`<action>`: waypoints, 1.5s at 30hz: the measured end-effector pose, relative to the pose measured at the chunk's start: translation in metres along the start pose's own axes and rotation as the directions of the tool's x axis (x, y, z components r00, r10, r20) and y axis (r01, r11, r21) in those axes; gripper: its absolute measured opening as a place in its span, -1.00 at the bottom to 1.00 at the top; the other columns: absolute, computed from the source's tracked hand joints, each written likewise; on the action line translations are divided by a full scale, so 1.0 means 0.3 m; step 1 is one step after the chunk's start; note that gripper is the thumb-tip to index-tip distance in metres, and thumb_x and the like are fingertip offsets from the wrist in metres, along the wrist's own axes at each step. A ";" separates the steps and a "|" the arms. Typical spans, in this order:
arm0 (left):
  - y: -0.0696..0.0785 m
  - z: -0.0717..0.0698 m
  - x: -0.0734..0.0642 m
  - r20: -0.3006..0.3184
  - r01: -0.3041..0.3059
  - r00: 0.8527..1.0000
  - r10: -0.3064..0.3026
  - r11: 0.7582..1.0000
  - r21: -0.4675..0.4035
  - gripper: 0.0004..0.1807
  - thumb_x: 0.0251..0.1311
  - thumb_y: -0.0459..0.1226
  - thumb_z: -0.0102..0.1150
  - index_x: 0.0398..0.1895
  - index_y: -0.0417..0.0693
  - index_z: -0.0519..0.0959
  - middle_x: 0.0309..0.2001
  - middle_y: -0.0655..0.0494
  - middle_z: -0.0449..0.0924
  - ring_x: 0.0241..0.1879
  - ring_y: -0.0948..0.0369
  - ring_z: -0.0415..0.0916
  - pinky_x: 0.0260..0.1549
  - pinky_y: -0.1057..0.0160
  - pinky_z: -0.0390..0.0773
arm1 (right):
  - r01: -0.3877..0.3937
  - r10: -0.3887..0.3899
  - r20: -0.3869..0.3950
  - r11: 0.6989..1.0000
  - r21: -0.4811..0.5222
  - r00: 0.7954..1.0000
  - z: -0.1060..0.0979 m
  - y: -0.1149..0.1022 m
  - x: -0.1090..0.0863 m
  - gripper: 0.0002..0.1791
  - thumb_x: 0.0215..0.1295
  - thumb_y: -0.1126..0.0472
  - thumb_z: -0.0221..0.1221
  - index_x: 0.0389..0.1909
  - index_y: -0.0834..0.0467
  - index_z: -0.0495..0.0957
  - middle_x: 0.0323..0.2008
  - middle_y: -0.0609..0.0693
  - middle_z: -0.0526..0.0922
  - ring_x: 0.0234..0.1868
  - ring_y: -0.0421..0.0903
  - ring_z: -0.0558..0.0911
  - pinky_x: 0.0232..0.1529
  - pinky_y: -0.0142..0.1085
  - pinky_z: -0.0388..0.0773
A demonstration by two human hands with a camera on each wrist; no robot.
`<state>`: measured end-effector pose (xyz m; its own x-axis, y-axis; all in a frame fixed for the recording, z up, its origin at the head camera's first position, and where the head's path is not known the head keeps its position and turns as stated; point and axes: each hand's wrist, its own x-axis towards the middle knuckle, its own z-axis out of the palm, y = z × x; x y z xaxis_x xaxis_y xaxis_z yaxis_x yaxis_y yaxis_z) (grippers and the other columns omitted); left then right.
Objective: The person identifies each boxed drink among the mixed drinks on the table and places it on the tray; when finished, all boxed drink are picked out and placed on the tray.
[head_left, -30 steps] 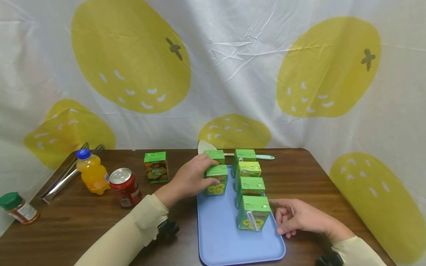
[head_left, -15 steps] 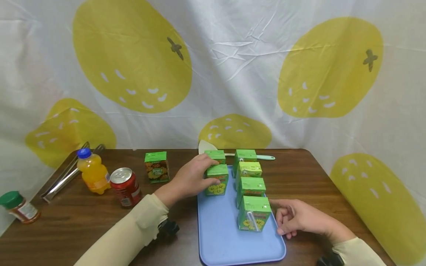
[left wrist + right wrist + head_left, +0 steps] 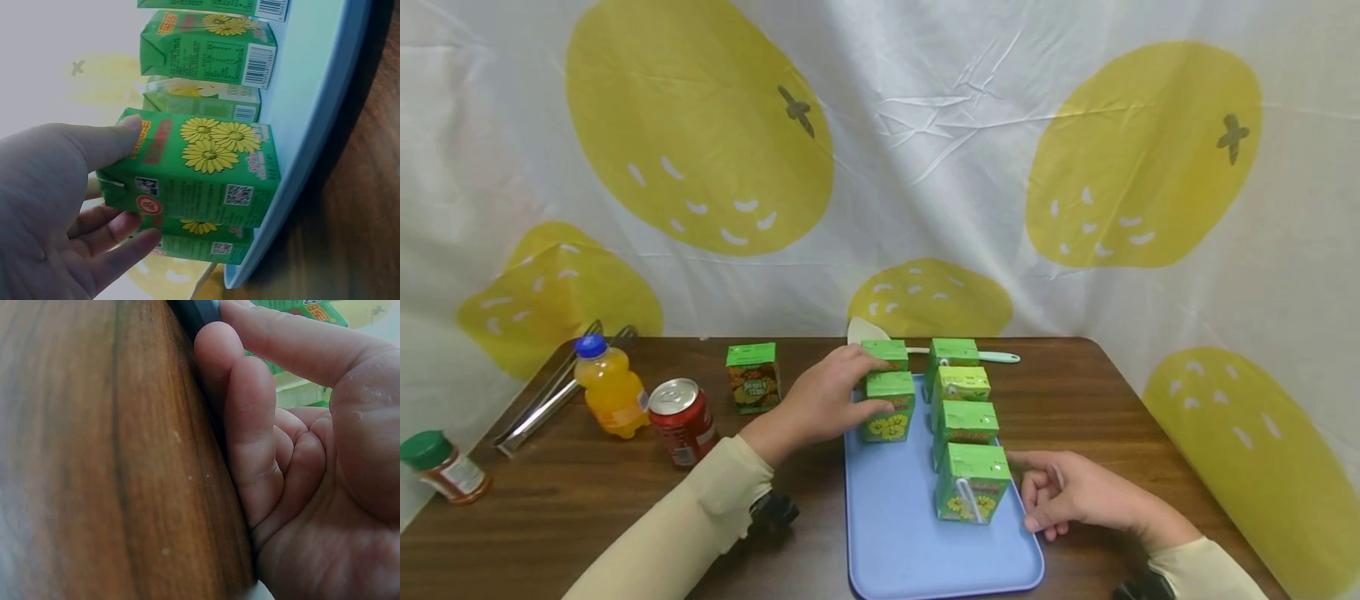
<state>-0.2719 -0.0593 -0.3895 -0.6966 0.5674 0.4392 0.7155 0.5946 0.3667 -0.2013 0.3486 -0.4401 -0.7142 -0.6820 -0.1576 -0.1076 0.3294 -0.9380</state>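
My left hand [image 3: 827, 396] holds a green drink carton [image 3: 889, 412] with yellow flowers at the tray's left side. In the left wrist view the thumb lies on the carton's front near its top, fingers behind. Another green carton [image 3: 883, 350] stands right behind it, partly hidden. Along the blue tray [image 3: 910, 554] runs a row of several upright cartons on the right, the nearest carton [image 3: 973, 483] with a white straw. My right hand [image 3: 1086, 492] pinches the tray's right rim, thumb on top and other fingers curled at the edge; its index finger reaches toward the nearest carton.
Left of the tray stand a brown-and-green carton [image 3: 754, 383], a red can [image 3: 683, 421], an orange drink bottle [image 3: 610, 392] and a green-capped spice jar [image 3: 445, 467]. Metal tongs [image 3: 542, 412] lie behind them. A spatula [image 3: 996, 357] lies behind the tray, before a lemon-print cloth [image 3: 925, 167].
My left hand and forearm have shifted very slightly left. The cartons, the tray and my right hand stay where they were.
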 end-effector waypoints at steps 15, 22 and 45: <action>-0.012 -0.094 -0.017 -0.056 0.028 0.998 -0.030 0.999 -0.045 -0.32 0.40 -0.01 0.56 0.41 -0.21 0.63 0.06 -0.02 0.64 -0.01 0.05 0.60 -0.05 0.00 0.67 | 0.011 -0.011 0.012 1.000 0.015 1.000 0.006 0.002 0.004 0.03 0.39 0.40 0.45 0.62 0.67 -0.02 -0.34 0.08 0.72 -0.49 -0.19 0.69 -0.46 -0.35 0.67; -0.027 -0.150 -0.027 -0.077 0.034 0.996 -0.036 0.999 -0.024 -0.33 0.44 -0.02 0.53 0.44 -0.21 0.61 0.22 -0.10 0.65 0.20 -0.06 0.61 0.18 -0.15 0.65 | 0.010 -0.010 0.007 1.000 0.007 1.000 0.009 0.000 0.006 0.04 0.39 0.39 0.45 0.62 0.67 -0.02 -0.34 0.09 0.72 -0.49 -0.18 0.69 -0.47 -0.34 0.68; -0.112 -0.291 -0.075 -0.021 0.159 0.987 -0.158 0.985 0.062 -0.25 0.44 0.04 0.51 0.49 -0.24 0.55 0.37 -0.16 0.57 0.36 -0.13 0.54 0.27 -0.23 0.61 | 0.003 -0.003 0.005 1.000 0.015 1.000 0.001 0.002 -0.001 0.05 0.39 0.38 0.45 0.61 0.68 -0.04 -0.33 0.10 0.72 -0.48 -0.17 0.69 -0.45 -0.31 0.70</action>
<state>-0.2756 -0.1419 -0.3401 -0.7995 0.4544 0.3928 0.5912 0.7113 0.3802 -0.2010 0.3488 -0.4407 -0.7100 -0.6866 -0.1565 -0.0992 0.3175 -0.9430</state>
